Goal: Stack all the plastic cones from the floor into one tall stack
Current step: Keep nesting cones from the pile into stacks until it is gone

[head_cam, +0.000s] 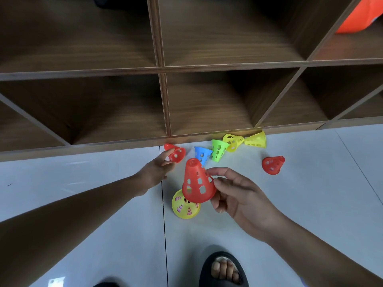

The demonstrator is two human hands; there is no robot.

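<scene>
My right hand pinches a red perforated cone by its lower side and holds it upright above a yellow cone that stands on the floor with pink showing through its holes. My left hand reaches forward and its fingers grip a second red cone lying on its side by the shelf base. Further back lie a blue cone, a green cone and two yellow cones. Another red cone lies alone to the right.
A wooden cubby shelf fills the upper half, its base edge running just behind the cones. An orange object sits in an upper right cubby. My sandalled foot stands on the pale tiled floor below the hands.
</scene>
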